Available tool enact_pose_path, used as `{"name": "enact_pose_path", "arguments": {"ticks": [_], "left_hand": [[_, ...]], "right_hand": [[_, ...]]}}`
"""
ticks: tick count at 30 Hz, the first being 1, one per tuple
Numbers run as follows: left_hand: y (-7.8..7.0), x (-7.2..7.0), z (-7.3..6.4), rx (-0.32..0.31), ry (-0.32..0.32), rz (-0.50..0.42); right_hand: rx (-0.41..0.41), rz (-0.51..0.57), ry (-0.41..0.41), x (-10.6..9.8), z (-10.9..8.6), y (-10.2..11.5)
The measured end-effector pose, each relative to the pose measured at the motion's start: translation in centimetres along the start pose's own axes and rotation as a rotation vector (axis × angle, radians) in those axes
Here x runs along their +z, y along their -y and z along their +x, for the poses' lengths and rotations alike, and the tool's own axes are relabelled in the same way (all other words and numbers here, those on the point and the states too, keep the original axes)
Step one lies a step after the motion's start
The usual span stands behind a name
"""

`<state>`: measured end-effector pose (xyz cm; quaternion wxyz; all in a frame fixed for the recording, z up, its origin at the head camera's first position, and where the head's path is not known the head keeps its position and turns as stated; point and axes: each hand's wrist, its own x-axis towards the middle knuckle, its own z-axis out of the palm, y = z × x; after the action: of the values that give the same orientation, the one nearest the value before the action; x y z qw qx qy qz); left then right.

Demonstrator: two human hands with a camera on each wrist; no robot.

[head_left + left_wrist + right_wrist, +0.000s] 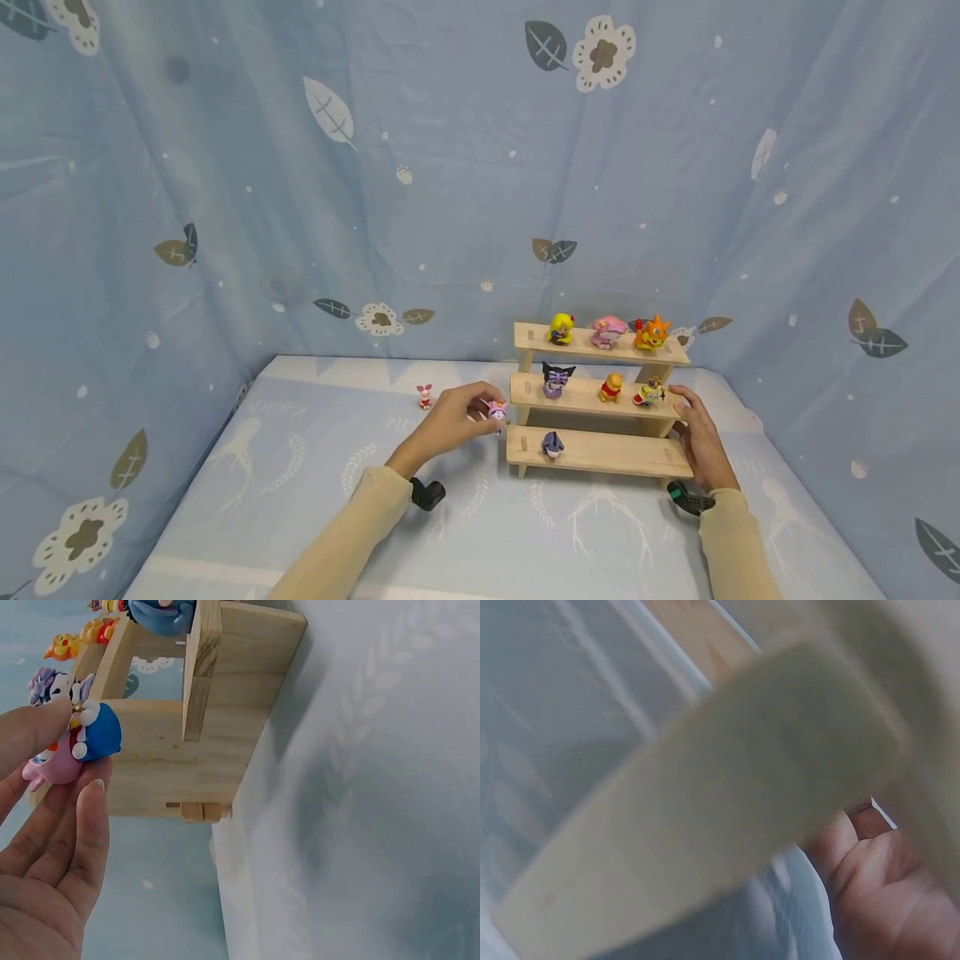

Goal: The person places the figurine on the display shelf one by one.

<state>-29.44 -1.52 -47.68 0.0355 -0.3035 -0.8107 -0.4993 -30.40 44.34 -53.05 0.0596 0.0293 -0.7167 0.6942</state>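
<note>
My left hand (457, 414) pinches a small figurine with a pink hood (497, 410) between thumb and fingers, just left of the three-tier wooden display stand (600, 454). In the left wrist view, this figurine has a blue base (103, 733) and tilts sideways. At the stand's right end, my right hand (703, 442) grips the side with curled fingers. A grey-blue figurine (552, 444) occupies the lowest tier. Above it on the middle tier are a black-eared purple figurine (556, 380), a yellow bear figurine (611, 387) and a crowned figurine (649, 392).
The top tier carries a yellow-haired figurine (560, 329), a pink figurine (608, 332) and an orange spiky one (652, 332). A pink-eared figurine (424, 397) stands on the patterned tabletop (300, 500), left of my left hand. A blurred pale band (705, 802) covers much of the right wrist view.
</note>
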Motion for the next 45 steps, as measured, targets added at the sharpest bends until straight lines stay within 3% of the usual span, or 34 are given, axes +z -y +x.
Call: {"name": "enact_pose_path", "arguments": {"ticks": [14, 23, 30, 45], "left_hand": [[-1.1, 1.6, 1.3, 0.077, -0.006, -0.003], [-2.4, 3.1, 2.5, 0.106, 0.006, -0.022], [-3.3, 4.8, 3.3, 0.137, 0.021, -0.059], [-5.1, 9.1, 4.6, 0.132, 0.034, -0.007]], "right_hand": [[0.059, -0.035, -0.011, 0.2, 0.0, 0.4], [0.041, -0.03, -0.012, 0.2, 0.2, 0.2], [0.035, -0.056, -0.008, 0.3, -0.1, 0.6], [0.077, -0.023, -0.034, 0.5, 0.1, 0.8]]}}
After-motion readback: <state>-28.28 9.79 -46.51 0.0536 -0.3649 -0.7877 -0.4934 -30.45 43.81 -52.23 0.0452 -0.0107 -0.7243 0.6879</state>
